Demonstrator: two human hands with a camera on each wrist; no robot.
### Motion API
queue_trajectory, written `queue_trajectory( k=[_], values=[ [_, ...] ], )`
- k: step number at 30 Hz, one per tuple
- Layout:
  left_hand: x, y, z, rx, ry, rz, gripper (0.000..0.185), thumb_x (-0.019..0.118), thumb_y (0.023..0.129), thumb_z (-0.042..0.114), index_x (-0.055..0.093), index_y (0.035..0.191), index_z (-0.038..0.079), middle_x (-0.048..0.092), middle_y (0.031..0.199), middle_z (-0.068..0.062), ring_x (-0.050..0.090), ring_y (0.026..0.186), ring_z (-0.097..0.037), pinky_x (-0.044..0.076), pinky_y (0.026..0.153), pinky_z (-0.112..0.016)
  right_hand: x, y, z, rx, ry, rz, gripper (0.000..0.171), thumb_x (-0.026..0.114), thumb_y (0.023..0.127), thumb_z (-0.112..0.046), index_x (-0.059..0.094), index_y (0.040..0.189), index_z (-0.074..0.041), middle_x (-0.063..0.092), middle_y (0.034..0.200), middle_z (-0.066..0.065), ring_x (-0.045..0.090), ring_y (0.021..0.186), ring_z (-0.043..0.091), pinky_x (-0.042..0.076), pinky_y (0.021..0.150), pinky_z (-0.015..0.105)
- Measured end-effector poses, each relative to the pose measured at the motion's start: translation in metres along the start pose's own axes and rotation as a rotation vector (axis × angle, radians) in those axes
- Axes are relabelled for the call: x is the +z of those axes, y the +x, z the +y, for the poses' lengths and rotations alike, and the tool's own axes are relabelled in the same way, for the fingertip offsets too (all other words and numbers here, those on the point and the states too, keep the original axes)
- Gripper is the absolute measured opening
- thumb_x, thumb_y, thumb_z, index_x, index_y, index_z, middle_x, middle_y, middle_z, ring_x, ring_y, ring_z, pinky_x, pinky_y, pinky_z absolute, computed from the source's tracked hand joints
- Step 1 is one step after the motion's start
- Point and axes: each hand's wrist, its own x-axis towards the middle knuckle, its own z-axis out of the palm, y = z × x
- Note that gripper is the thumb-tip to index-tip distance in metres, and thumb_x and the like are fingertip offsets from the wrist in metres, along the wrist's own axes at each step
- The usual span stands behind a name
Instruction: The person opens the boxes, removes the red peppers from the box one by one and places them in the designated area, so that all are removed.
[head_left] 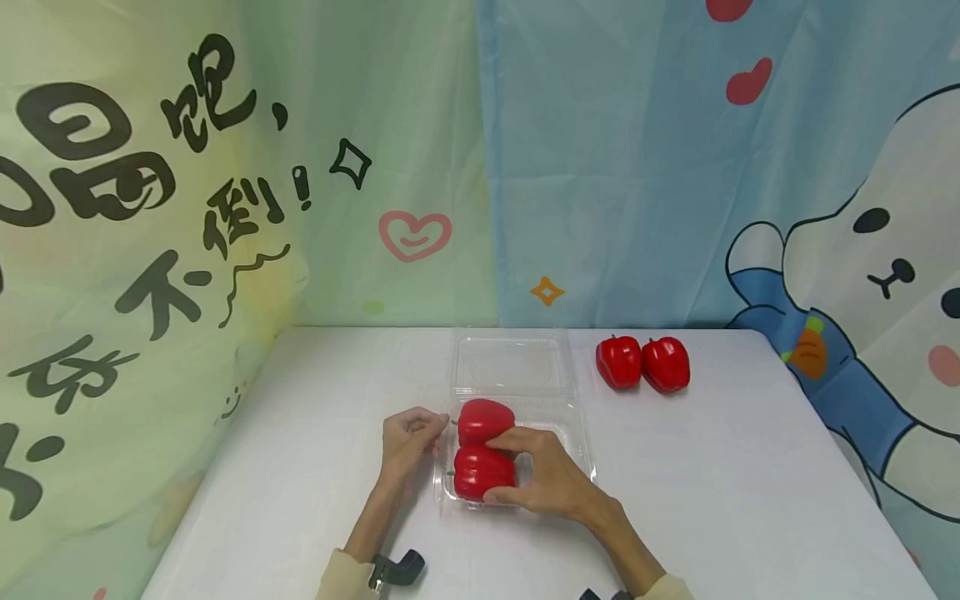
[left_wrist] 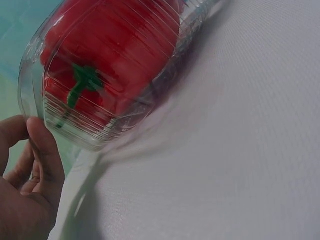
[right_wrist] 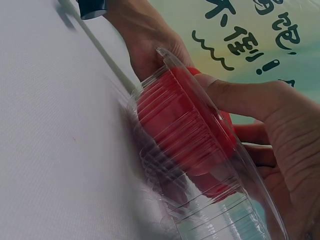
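Observation:
Two red bell peppers lie on their sides in the left part of a clear plastic clamshell box (head_left: 587, 454), their green stems toward the left. My right hand (head_left: 551, 475) grips the nearer pepper (head_left: 480, 475), thumb on its near side and fingers at its far side, beside the farther pepper (head_left: 483, 419). With thumb and forefinger, my left hand (head_left: 408, 442) pinches the box's left rim. In the left wrist view a green stem (left_wrist: 86, 80) shows through the ribbed wall. The right wrist view shows the gripped pepper (right_wrist: 170, 120) behind the clear side.
The box's open lid (head_left: 513, 364) lies back toward the far edge of the white table (head_left: 712, 500). Two more red bell peppers, a left one (head_left: 619, 363) and a right one (head_left: 667, 365), sit side by side at the back right. A printed curtain (head_left: 637, 167) hangs behind.

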Motion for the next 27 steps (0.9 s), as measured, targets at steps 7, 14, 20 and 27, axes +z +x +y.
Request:
queue_trajectory(
  k=[7,14,20,27],
  values=[
    [0.0002,0.0015,0.0002,0.004,0.013,0.001,0.02,0.08,0.097,0.009,0.075,0.094,-0.009,0.071,0.069,-0.005,0.061,0.057,-0.008,0.055,0.058,-0.019,-0.0008,0.0006,-0.0008,-0.027,0.0,0.024,0.064,0.097,0.078,-0.035,0.076,0.134,-0.013,0.08,0.133,-0.002,0.076,0.122,0.019,0.065,0.1,0.042],
    [0.0005,0.0003,0.0013,-0.003,0.015,0.005,0.02,0.081,0.097,0.01,0.075,0.094,-0.009,0.071,0.068,-0.005,0.061,0.057,-0.009,0.055,0.059,-0.019,-0.0019,0.0001,-0.0021,-0.023,0.019,0.024,0.063,0.096,0.079,-0.035,0.076,0.134,-0.014,0.079,0.134,-0.003,0.075,0.123,0.02,0.065,0.101,0.044],
    [0.0004,0.0001,0.0025,-0.005,0.011,0.008,0.02,0.081,0.097,0.011,0.075,0.094,-0.008,0.071,0.069,-0.005,0.062,0.057,-0.009,0.055,0.059,-0.02,-0.002,-0.0001,-0.0017,-0.035,0.042,0.044,0.064,0.096,0.078,-0.038,0.076,0.134,-0.015,0.079,0.134,-0.003,0.075,0.123,0.019,0.065,0.1,0.042],
    [0.0006,-0.0021,0.0017,0.0,0.032,0.007,0.022,0.081,0.098,0.014,0.075,0.094,-0.007,0.07,0.067,-0.003,0.062,0.056,-0.009,0.055,0.06,-0.02,-0.0031,0.0002,-0.0021,-0.066,0.055,0.044,0.061,0.095,0.08,-0.034,0.075,0.134,-0.017,0.078,0.134,-0.004,0.074,0.124,0.018,0.065,0.101,0.044]
  ],
)
